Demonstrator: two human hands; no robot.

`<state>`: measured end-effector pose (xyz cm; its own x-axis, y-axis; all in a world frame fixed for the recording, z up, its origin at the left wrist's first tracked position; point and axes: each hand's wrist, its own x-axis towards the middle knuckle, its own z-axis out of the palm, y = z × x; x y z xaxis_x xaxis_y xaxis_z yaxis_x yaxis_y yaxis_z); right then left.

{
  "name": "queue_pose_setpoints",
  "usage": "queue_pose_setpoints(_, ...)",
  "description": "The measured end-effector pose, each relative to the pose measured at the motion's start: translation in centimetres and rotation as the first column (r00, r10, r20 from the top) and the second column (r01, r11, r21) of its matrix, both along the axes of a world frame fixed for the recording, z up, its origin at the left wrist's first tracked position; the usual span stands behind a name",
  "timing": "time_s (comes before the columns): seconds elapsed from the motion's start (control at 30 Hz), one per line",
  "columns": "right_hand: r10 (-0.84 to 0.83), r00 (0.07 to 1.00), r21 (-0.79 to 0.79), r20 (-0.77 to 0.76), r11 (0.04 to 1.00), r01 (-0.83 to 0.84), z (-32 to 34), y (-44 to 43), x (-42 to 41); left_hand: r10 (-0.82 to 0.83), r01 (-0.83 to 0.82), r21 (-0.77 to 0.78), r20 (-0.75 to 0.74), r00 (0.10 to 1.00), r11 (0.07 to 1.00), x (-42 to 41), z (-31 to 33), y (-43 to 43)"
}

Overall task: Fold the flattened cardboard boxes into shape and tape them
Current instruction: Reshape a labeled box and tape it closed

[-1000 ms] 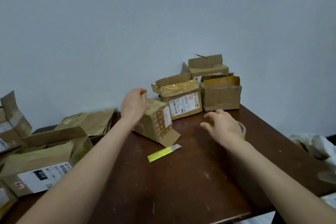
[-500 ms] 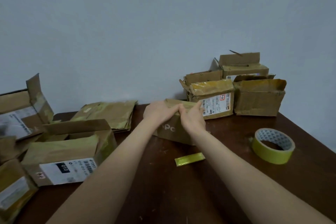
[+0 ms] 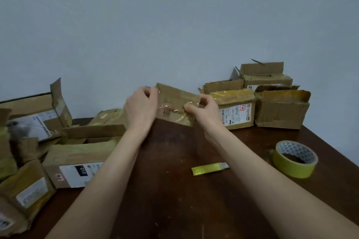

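Head view: both hands hold one small box (image 3: 175,101) in the air above the far middle of the surface (image 3: 174,203), clear of the wood. The left hand (image 3: 140,109) grips its left end with curled fingers. The right hand (image 3: 203,109) pinches the right end between thumb and fingers. The box is tilted, worn, and partly covered in old glossy tape. Whether its flaps are closed cannot be told.

The likely step is squaring it up before taping. The main risk is that the soft, creased card buckles or folds back flat under the pinch, since nothing supports it from below. The old tape could also tear a flap if pulled hard.

The tape roll (image 3: 295,158) lies by the right edge, well apart from the box. One hand would have to let go to fetch it, and the box might then spring open or drop. A yellow cutter (image 3: 209,168), as it seems, lies between. Folded boxes (image 3: 281,111) crowd the far right corner, and a careless swing could knock them.
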<state>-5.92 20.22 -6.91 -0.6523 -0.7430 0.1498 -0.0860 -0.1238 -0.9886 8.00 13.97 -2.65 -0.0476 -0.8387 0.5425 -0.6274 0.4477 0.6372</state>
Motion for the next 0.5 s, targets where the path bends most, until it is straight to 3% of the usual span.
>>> queue_pose_setpoints(0.1,-0.080,0.988,-0.139,-0.132,0.988,0.062,2.7,-0.6,-0.6,-0.153,0.149,-0.039,-0.349,0.924,0.988,-1.1,2.6,0.8)
queue_pose_setpoints(0.17,-0.179,0.951,-0.145,-0.253,0.979,0.146,4.2,-0.7,-2.3,-0.285,0.282,-0.077,-0.465,0.838,0.956,-3.5,3.1,0.0)
queue_pose_setpoints(0.37,-0.378,0.839,-0.120,-0.392,0.925,0.361,4.6,-0.8,-10.9,-0.497,0.517,-0.090,-0.456,0.738,0.851,-14.0,2.3,-2.2)
queue_pose_setpoints(0.43,-0.392,0.805,-0.058,-0.445,0.910,0.411,3.8,-1.0,-13.8,-0.531,0.567,-0.022,-0.384,0.755,0.823,-17.2,1.1,-2.2)
queue_pose_setpoints(0.5,-0.334,0.759,0.087,-0.559,0.887,0.454,2.4,-1.2,-16.0,-0.530,0.559,0.113,-0.208,0.822,0.822,-19.6,-0.6,-2.2)
